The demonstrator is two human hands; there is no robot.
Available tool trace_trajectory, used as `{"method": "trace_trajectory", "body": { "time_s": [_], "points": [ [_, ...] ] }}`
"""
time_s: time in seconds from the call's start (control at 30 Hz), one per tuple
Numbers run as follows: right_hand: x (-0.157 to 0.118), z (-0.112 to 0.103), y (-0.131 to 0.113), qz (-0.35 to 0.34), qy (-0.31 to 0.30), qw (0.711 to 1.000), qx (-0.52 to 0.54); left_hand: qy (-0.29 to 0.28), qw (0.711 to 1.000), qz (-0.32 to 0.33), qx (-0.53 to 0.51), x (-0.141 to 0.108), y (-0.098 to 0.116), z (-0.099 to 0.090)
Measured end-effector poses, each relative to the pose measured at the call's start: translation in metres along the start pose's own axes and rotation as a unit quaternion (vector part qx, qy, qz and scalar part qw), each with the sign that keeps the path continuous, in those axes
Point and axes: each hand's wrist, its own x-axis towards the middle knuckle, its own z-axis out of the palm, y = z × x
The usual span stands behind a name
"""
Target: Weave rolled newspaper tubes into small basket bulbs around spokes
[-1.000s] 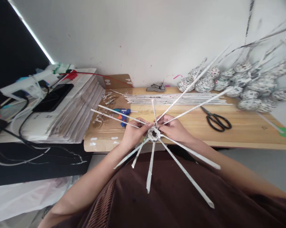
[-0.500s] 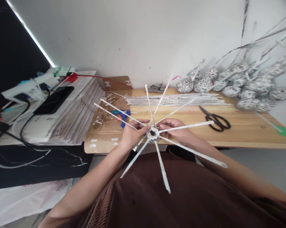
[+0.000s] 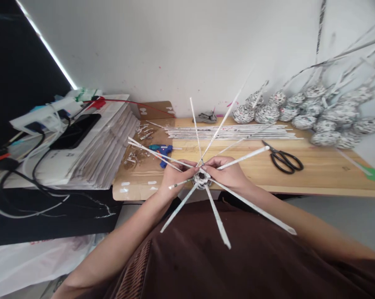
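Note:
Between my two hands is a small round paper weaving (image 3: pixel 201 181), with a dark hole at its centre and several rolled-paper strips radiating from it. My left hand (image 3: pixel 177 177) grips its left rim, thumb on top near the hole. From the right, my right hand (image 3: pixel 226 173) pinches the far rim and the base of the strips, its thumb close to the left one. One long strip (image 3: pixel 225 118) slants up and right from between the thumbs. Other strips point toward my brown shirt. My lower fingers are partly hidden behind the weaving.
Rolled paper sticks (image 3: pixel 234 132) lie along the back of the wooden table (image 3: pixel 326 166). Black-handled scissors (image 3: pixel 285 160) rest at right, below several woven paper gourds (image 3: pixel 267 113). A blue glue gun (image 3: pixel 165 154) lies on cardboard at left, near stacked paper (image 3: pixel 108 145) bearing a phone (image 3: pixel 77 131).
My right thumb has moved left, over the rim by the hole. The long strip now leans further right, and the two left strips have drawn together at their ends.

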Motion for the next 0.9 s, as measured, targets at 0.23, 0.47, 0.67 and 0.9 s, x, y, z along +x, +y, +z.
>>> {"method": "trace_trajectory", "body": {
  "time_s": [0.23,0.47,0.67,0.9],
  "points": [
    [0.003,0.010,0.003,-0.045,0.023,0.999,0.016,0.023,0.999,0.017,-0.020,-0.001,-0.012,0.003],
    [0.010,0.011,0.017,-0.027,0.051,0.997,0.048,0.056,0.997,0.032,-0.050,-0.006,-0.018,0.010],
    [0.010,0.010,0.018,0.027,0.048,0.993,0.105,0.055,0.989,0.106,0.086,-0.012,-0.005,0.008],
    [-0.004,0.010,0.013,0.029,0.048,0.988,0.143,0.078,0.981,0.120,0.130,-0.014,0.000,0.009]
  ]
}}
